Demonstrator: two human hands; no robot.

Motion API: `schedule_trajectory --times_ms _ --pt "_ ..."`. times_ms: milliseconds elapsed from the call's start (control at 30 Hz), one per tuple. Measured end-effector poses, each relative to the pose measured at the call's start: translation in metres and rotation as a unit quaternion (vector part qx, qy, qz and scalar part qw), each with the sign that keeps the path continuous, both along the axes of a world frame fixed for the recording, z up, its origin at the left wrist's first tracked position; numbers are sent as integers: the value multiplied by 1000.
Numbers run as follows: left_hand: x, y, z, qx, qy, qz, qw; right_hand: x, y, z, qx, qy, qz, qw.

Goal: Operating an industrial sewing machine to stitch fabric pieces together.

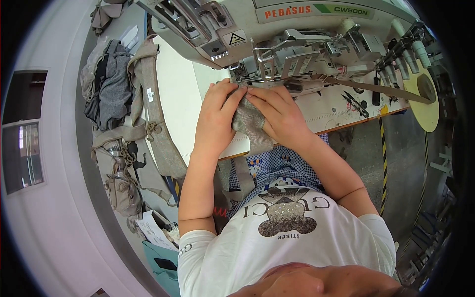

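Note:
A grey-brown woven fabric piece lies folded between my hands at the front of a white industrial sewing machine. My left hand presses the fabric's left side, its fingertips close by the presser foot area. From the right, my right hand grips the same piece, thumb below and fingers on top. The fingertips of both hands nearly meet at the fabric's far end. Its near end hangs over the table edge toward my lap. Needle and presser foot are too small and crowded by metal parts to make out.
Snips lie on the white table at the right. A brown tape runs from a yellow disc toward the machine. Grey garments and a long brown fabric strip lie at the left. Below are a teal cloth and a dark phone-like object.

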State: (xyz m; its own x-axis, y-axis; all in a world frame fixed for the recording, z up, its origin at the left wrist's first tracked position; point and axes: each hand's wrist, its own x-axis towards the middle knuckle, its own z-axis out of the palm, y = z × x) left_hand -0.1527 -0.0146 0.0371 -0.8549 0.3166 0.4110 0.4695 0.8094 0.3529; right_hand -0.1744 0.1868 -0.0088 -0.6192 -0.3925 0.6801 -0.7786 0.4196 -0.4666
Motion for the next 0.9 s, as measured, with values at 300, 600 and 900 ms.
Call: schedule_trajectory --times_ms 300,600,900 --pt "-5 -13 2 -55 71 -35 995 3 -3 3 -1 3 -4 1000" --pt "-6 -9 -3 -16 52 -48 997 3 -2 2 -11 9 -5 1000" --pt "-2 -4 11 -64 18 -19 998 4 -2 3 -14 -3 -5 1000"
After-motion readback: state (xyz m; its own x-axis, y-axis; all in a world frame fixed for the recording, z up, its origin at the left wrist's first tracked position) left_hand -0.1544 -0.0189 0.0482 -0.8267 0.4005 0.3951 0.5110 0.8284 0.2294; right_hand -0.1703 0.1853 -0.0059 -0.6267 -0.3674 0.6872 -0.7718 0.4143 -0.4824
